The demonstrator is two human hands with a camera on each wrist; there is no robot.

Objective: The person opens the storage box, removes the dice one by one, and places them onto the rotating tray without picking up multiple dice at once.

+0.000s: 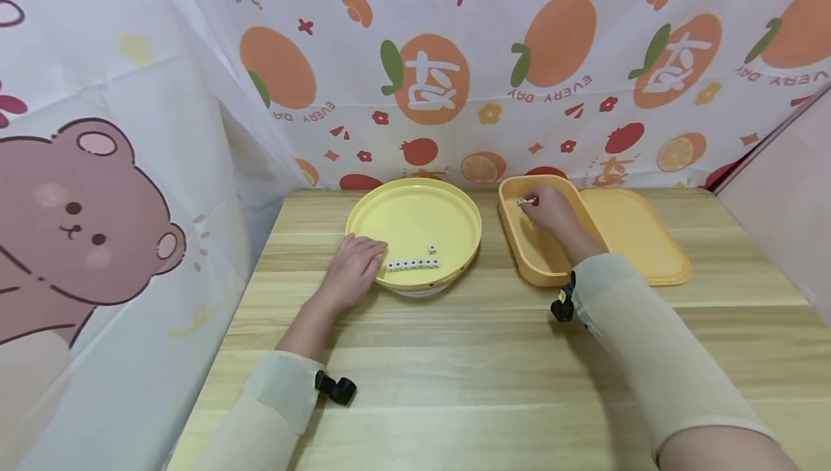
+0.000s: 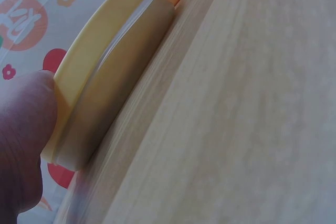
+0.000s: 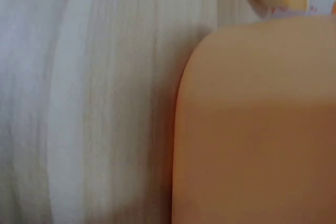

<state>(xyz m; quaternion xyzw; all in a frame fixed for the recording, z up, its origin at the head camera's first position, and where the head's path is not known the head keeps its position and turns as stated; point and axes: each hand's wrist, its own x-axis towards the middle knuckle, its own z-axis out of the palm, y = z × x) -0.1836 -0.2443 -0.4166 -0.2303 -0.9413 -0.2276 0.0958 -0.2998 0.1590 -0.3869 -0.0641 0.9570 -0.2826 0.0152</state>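
My left hand holds the left front rim of a round yellow tray. In the left wrist view, its thumb lies against the tray's outer side. Inside the tray, several small white dice form a row near the front, and a single die sits just behind the row's right end. Over the far part of an orange rectangular box, my right hand pinches small white dice; the fingers partly hide them. The right wrist view shows the box's outer wall but no hand.
A flat orange lid lies on the wooden table, right of the box. Behind the table hangs a fruit-printed cloth; a bear-printed cloth is on the left.
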